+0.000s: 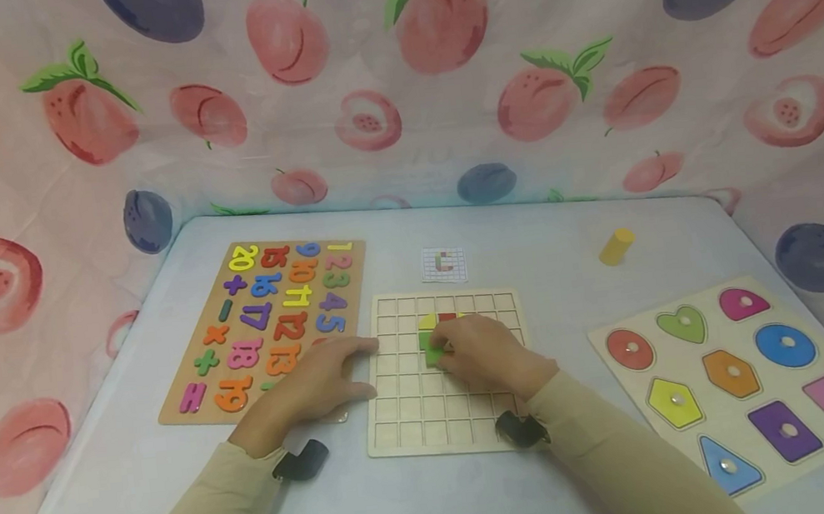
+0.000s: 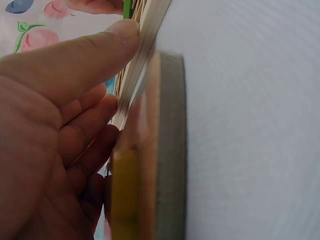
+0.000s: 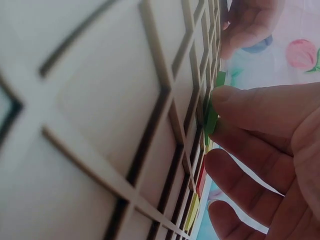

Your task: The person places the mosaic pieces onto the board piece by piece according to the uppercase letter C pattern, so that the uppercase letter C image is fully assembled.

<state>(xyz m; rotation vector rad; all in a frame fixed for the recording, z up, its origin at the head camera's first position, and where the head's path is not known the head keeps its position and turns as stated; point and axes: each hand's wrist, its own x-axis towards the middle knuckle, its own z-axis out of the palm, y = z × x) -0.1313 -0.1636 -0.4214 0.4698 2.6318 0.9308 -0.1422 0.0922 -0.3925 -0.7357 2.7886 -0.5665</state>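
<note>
A wooden grid board [image 1: 403,435] lies in the middle of the table. Over its upper middle my right hand [image 1: 486,352] pinches a green piece [image 3: 212,117] between thumb and forefinger, with the piece down at the grid. More green [image 1: 426,339], a yellow piece [image 1: 428,322] and a red piece [image 1: 447,317] sit in the cells beside the fingertips, partly covered by the hand. My left hand [image 1: 312,380] rests at the board's left edge, its thumb [image 2: 117,42] touching the side and its fingers loosely extended. Part of that hand covers the number board's lower right corner.
A number board [image 1: 195,317] lies left of the grid, close to its edge. Behind the grid is a small pattern card [image 1: 444,264]. A yellow cylinder [image 1: 617,246] stands at the back right, and a shape puzzle board [image 1: 708,418] lies at the right.
</note>
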